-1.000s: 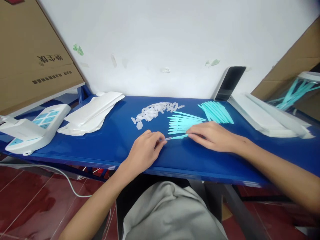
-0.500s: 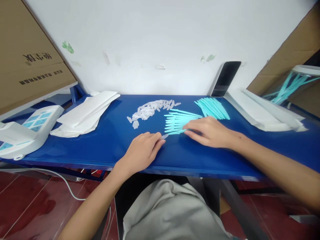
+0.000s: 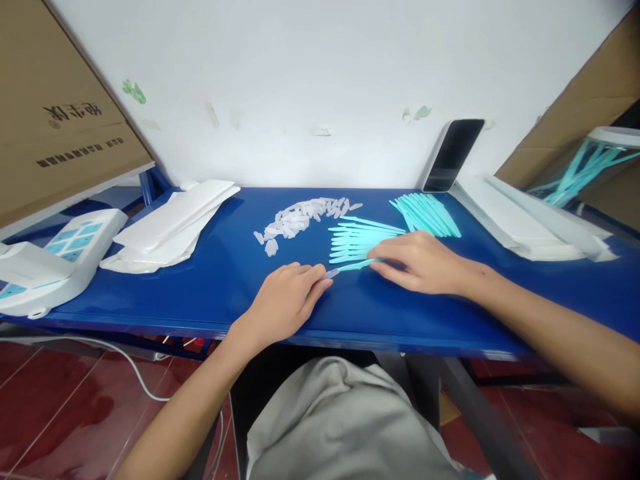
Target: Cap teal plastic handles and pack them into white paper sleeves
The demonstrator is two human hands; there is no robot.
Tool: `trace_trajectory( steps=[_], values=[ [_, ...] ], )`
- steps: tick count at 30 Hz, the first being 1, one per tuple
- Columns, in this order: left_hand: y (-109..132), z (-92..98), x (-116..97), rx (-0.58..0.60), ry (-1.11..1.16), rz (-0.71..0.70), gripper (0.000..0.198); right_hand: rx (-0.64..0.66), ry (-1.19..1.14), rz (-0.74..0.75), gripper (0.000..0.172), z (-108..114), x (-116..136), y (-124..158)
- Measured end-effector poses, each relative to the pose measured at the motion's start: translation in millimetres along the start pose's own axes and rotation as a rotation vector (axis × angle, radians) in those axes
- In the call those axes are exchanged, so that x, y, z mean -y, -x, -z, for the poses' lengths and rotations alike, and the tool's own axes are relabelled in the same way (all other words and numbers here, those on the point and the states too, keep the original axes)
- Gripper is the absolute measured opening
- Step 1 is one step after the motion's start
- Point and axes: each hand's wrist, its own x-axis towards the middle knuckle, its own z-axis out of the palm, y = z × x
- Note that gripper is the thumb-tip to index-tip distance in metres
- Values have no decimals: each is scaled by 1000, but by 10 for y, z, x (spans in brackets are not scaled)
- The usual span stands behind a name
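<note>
My left hand pinches a small translucent cap near the front of the blue table. A thin teal stick is held at its right end by my right hand, and its left tip meets the cap; whether it is inside, I cannot tell. Just behind it, a fanned row of teal sticks lies partly under my right fingers. Another bundle of teal sticks rests farther back to the right. Beyond my left hand spreads a heap of translucent caps.
White bags lie on the left beside a white device with blue pads. A phone leans against the wall at the back. More white packaging and a clear container of teal sticks are on the right. A cardboard box stands far left.
The stick in my right hand has come slightly forward, away from the row. My left hand and the cap have shifted a little to the right.
</note>
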Motion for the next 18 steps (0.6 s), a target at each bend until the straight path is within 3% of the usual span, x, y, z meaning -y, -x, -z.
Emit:
trace_trajectory(
  steps=[9, 18],
  values=[
    [9, 5, 14, -30, 35, -54, 37, 31, 15, 47, 34, 21, 3, 8],
    [-20, -12, -40, -76, 40, -137, 36, 21, 50, 133, 38, -43, 240, -45]
  ],
)
